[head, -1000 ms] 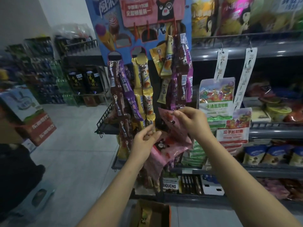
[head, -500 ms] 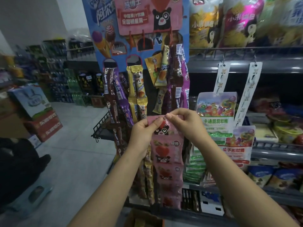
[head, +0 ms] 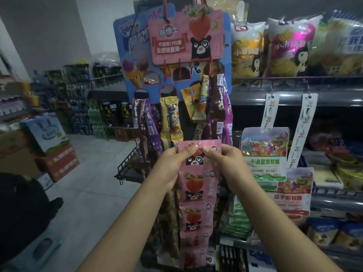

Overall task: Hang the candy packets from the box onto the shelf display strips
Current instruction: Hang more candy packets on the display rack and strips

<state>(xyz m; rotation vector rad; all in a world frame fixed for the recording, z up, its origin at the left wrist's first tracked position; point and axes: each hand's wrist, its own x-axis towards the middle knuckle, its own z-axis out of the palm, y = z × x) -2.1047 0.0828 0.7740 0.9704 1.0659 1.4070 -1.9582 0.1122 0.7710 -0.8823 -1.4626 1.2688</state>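
I'm looking into a dim shop aisle: a pale tiled floor (head: 94, 173) runs back to a plain white wall (head: 49, 32), dark metal shelves (head: 294, 99) stand on my right, and stacked cardboard cartons (head: 57, 154) sit at left beside far drinks racks (head: 78, 107)

head-worn view, facing shelves, close up

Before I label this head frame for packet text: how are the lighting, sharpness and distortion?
Head view: dim store light, with glare streaks on the grey shelf edge. The pink candy strip pinched by the left hand and right hand is fairly sharp; left-side aisle stock is blurred; wide-angle bending at the edges.
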